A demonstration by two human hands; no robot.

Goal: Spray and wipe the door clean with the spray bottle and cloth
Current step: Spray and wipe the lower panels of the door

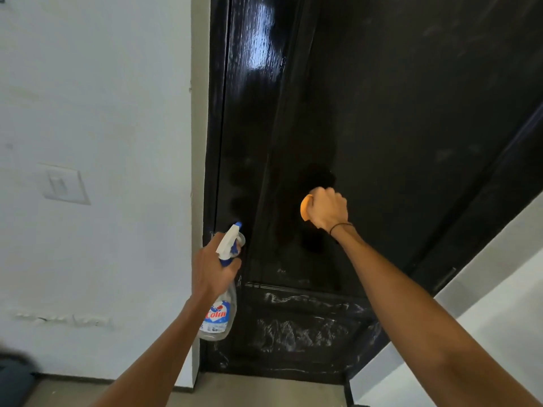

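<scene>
A glossy black door (pixel 396 113) fills the middle and right of the head view. My right hand (pixel 327 211) grips a bunched orange cloth (pixel 305 207) and presses it against the door's middle panel. My left hand (pixel 216 267) holds a clear spray bottle (pixel 221 311) by its neck, white and blue nozzle pointing up at the door's left edge. White smeared streaks cover the lower door panel (pixel 299 327).
A white wall (pixel 97 98) with a light switch (pixel 63 183) lies left of the door frame. Another white wall (pixel 484 292) stands at the lower right. Grey floor (pixel 258 390) runs below the door. A dark object (pixel 14 374) sits at the bottom left.
</scene>
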